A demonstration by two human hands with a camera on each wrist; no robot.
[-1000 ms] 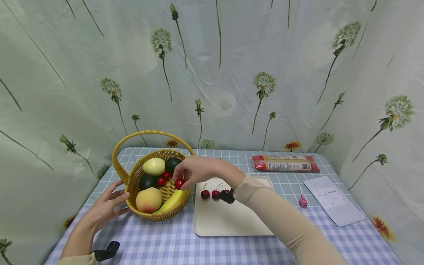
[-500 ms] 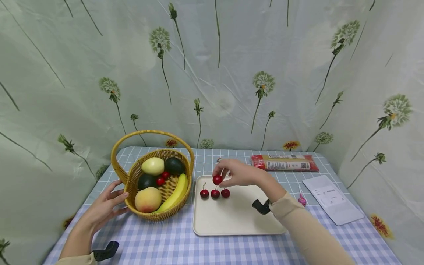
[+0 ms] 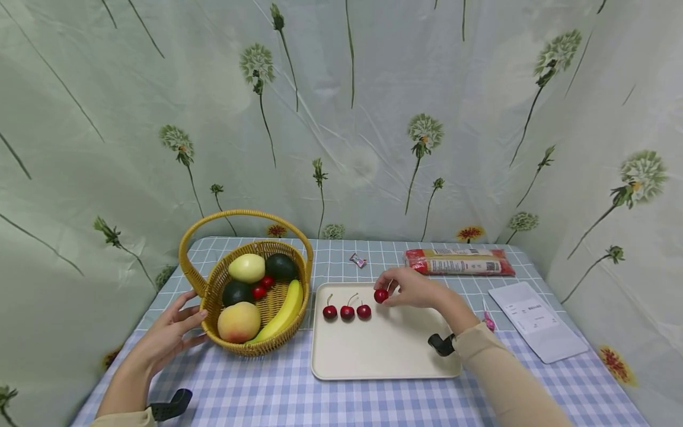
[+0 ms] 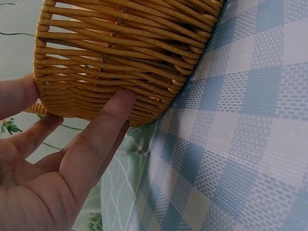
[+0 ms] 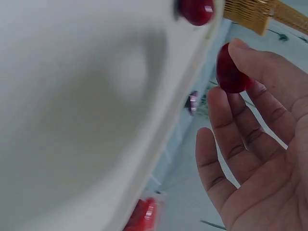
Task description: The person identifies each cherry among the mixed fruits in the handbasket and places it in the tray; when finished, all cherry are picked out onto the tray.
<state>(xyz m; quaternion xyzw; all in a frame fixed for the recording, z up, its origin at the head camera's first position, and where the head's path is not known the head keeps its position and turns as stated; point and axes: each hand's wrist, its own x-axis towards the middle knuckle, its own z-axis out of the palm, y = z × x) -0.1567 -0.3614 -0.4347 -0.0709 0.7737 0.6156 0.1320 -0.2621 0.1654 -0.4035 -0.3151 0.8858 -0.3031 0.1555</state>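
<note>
In the head view my left hand (image 3: 168,335) rests against the outside of the yellow wicker basket (image 3: 251,350). Its extended fingers touch the woven wall (image 4: 125,62), as the left wrist view shows. My right hand (image 3: 413,289) pinches a dark red cherry (image 3: 381,296) between thumb and fingers, over the back part of the cream tray (image 3: 373,362). In the right wrist view that cherry (image 5: 230,70) sits at the fingertips, apart from the tray. A row of three stemmed cherries, among them a middle one (image 3: 347,313), lies on the tray to the left of this hand.
Inside the basket are a peach (image 3: 238,322), a banana (image 3: 283,314), a pale yellow-green fruit (image 3: 246,268), two dark green fruits and small red fruits. Behind the tray lies a wrapped candy (image 3: 358,260). Rightward are a red-ended packet (image 3: 461,262), a lollipop (image 3: 488,321) and a white pouch (image 3: 539,323).
My right hand has carried the cherry from above the basket rightward over the tray, past the three lying cherries. The left hand stays at the basket.
</note>
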